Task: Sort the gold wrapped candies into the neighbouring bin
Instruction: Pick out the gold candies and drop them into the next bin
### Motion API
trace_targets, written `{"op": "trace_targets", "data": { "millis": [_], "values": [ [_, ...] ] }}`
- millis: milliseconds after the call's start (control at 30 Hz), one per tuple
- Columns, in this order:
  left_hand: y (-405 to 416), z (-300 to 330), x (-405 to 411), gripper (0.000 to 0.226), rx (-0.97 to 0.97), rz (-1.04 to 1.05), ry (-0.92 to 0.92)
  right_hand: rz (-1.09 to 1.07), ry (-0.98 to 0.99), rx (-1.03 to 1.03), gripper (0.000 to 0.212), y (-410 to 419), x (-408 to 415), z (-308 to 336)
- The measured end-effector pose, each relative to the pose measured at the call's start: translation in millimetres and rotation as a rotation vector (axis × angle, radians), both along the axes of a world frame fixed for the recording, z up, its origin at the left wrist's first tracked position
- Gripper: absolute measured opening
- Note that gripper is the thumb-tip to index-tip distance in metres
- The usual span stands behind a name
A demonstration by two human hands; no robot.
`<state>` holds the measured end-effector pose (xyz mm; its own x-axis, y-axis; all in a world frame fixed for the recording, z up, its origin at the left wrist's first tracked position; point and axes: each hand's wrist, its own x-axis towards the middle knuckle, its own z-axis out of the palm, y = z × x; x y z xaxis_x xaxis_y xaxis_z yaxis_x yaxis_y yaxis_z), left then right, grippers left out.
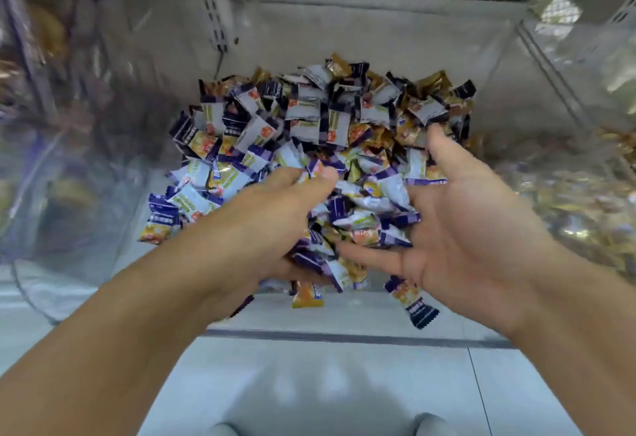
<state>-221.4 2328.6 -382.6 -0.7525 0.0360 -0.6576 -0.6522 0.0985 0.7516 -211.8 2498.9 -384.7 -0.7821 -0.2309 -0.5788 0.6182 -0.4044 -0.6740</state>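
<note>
Nearest us, on the pale floor of the clear plastic bin [344,318], lie two loose gold foil-wrapped candies: one [307,295] just below our left hand, another with a dark crimped end [414,303] beneath our right wrist, its long axis running near-right to far-left. Our left hand [275,215] curls round a clutch of wrappers, thumb and fingertips pinching at the top. Our right hand [471,222] is spread, palm turned inward, cupping the heap of mixed purple-white and gold candies [309,126] without closing on anything. Farther back, gold pieces gather at the heap's far-right edge [433,86]. We judge the neighbouring bin [585,201], already holding gold wrappers, lies to the right, so our right hand is nearer it.
</note>
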Motion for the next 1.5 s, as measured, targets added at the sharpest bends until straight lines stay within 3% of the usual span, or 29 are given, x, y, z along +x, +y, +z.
{"op": "trace_targets", "data": {
  "millis": [100, 200, 267, 367, 500, 600, 667, 700, 767, 867, 900, 967, 1100, 1267, 1500],
  "values": [
    [-6.0, -3.7, 1.9, 0.075, 0.11, 0.034, 0.15, -0.126, 0.136, -0.12, 0.05, -5.6, 3.0, 13.2],
    [-9.6, 0.1, -2.5, 0.08, 0.152, 0.003, 0.286, -0.259, 0.205, -0.171, 0.032, -1.9, -1.4, 27.3],
    [-14.3, 3.4, -7.9, 0.081, 0.032, 0.012, 0.382, -0.312, 0.248, -0.103, 0.018, 4.0, -7.3, 40.8],
    [-17.2, 11.8, -12.2, 0.08, -0.251, -0.088, 0.568, -0.315, 0.35, 0.285, 0.034, 11.1, -13.8, 49.0],
    [-16.7, 16.6, -1.3, 0.072, -0.558, -0.324, 0.752, -0.01, 0.637, 1.022, 0.066, 23.0, -14.9, 32.7],
    [-18.4, 7.8, 3.6, 0.058, -0.764, -0.434, 0.848, 0.144, 0.807, 1.378, 0.043, 24.1, 0.5, 25.9],
    [-20.7, 6.5, 4.2, 0.037, -0.887, -0.338, 0.944, 0.32, 0.82, 1.452, 0.016, 18.5, 10.1, 29.1],
    [-21.4, 10.0, 4.3, 0.024, -0.947, -0.297, 0.997, 0.47, 0.775, 1.486, 0.015, 16.6, 11.4, 30.1],
    [-23.1, 16.7, 2.9, 0.026, -1.017, -0.342, 0.943, 0.716, 0.646, 1.471, 0.03, 13.2, 9.5, 31.1],
    [-21.1, 17.2, -2.2, 0.059, -0.973, -0.708, 0.39, 0.883, 0.479, 1.369, 0.046, 3.7, 2.7, 26.8],
    [-19.5, 11.1, -2.4, 0.061, -0.929, -0.813, 0.23, 0.916, 0.439, 1.362, 0.05, 0.9, 1.6, 21.8],
    [-16.4, -2.3, 1.7, 0.053, -0.781, -0.857, 0.101, 0.983, 0.412, 1.34, 0.05, -5.7, -0.7, 13.5],
    [-11.5, -8.0, 6.2, 0.023, -0.54, -0.881, 0.164, 1.072, 0.393, 1.21, 0.034, -8.9, -0.5, 9.8],
    [-2.9, -9.1, 6.0, 0.045, -0.681, -0.921, 0.258, 1.072, 0.391, 1.12, 0.056, -8.4, 5.2, 10.9],
    [-3.4, -9.5, 6.1, 0.041, -0.719, -0.942, 0.353, 1.051, 0.454, 1.232, 0.031, -9.6, 3.3, 9.3]
  ]
}}
